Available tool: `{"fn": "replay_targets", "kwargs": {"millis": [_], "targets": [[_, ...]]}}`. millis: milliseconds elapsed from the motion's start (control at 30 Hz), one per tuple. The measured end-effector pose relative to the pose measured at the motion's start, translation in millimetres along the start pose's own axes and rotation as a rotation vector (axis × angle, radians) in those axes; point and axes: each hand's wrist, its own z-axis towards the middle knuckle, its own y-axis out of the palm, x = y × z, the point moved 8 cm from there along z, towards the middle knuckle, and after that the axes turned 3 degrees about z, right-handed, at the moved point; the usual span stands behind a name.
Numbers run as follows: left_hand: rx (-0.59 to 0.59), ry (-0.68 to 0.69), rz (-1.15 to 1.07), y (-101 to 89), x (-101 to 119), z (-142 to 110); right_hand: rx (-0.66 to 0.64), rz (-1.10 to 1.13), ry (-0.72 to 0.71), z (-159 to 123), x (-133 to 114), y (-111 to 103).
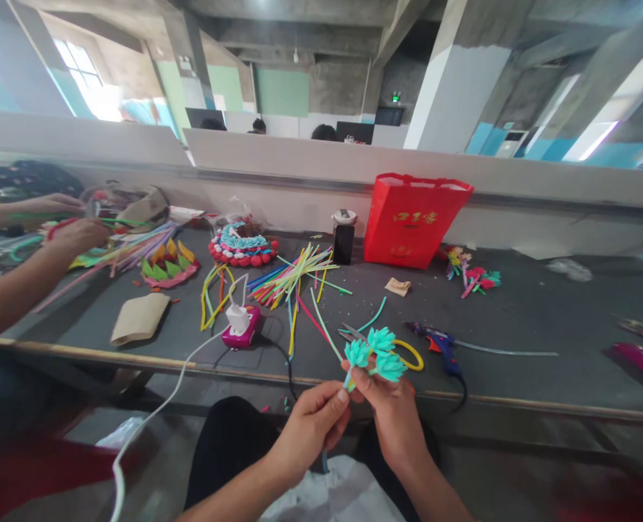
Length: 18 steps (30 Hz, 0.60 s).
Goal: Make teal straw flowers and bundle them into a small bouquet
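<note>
Three turquoise pipe-cleaner flowers (380,341) stand together as a small bunch above my fingers, in front of the table edge. My left hand (321,413) pinches their stems low down, and a bluish stem end hangs below it. Higher up, my right hand (389,406) is closed round the stems just beneath the flower heads. Behind the flowers lies a pair of scissors (411,355) with yellow handles, partly hidden by them. A blue hot glue gun (445,351) rests on the table to the right, a clear glue stick poking out of it.
Loose colourful pipe cleaners (299,275) lie in a pile behind a purple power strip (242,326) with a white plug. Farther back stand a black bottle (343,239) and a red paper bag (413,221). Finished flowers (470,272) lie right. At left, a co-worker's hands (76,232) handle pipe cleaners.
</note>
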Motion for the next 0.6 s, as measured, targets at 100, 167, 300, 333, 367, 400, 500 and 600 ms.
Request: {"fn": "replay_targets", "kwargs": {"millis": [100,167,300,333,367,400,500,600], "targets": [[0.005,-0.020,-0.016,-1.2,-2,0,0.011,0.028,-0.002,3,1,-4],[0.006,-0.029,-0.035,-3.0,-3,1,0.065,0.051,-0.015,6,2,-12],[-0.032,-0.045,-0.052,-5.8,-8,0,0.212,0.082,-0.080,12,-7,-35],[-0.041,-0.055,-0.053,-6.6,-10,-1,0.236,0.091,-0.107,13,-12,-39],[-0.046,-0.067,-0.053,-7.4,-13,-1,0.256,0.097,-0.137,15,-17,-42],[-0.044,-0.080,-0.051,-8.5,-16,-2,0.275,0.099,-0.167,15,-22,-46],[-0.013,-0.107,-0.027,-13.6,-22,-3,0.304,0.052,-0.213,18,-28,-51],[0.016,-0.135,-0.017,-21.2,-30,-5,0.325,-0.001,-0.254,22,-30,-57]]}}
